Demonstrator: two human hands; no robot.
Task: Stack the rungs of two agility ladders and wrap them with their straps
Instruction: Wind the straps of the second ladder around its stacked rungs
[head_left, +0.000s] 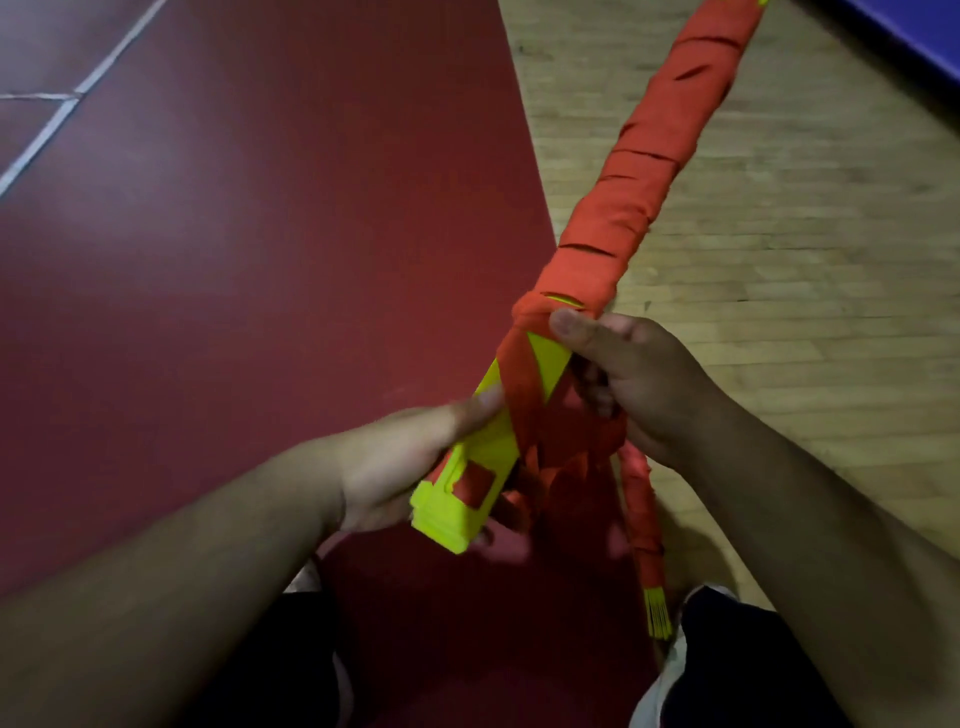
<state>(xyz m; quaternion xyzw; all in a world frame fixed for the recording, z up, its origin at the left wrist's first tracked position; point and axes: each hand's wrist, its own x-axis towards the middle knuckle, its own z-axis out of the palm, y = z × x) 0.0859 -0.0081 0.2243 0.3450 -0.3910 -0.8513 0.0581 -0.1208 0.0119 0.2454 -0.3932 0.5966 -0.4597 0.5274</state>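
Yellow rung stack (470, 475) runs away up-right; left hand (395, 462) grips its bare near end, right hand (639, 384) pinches the orange strap (522, 379) beside it.

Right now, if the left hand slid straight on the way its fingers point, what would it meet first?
The left hand points up and right along the yellow rung stack. First in line looks to be the orange strap crossing the stack just past the thumb. Depth is unclear, but they look nearly touching.
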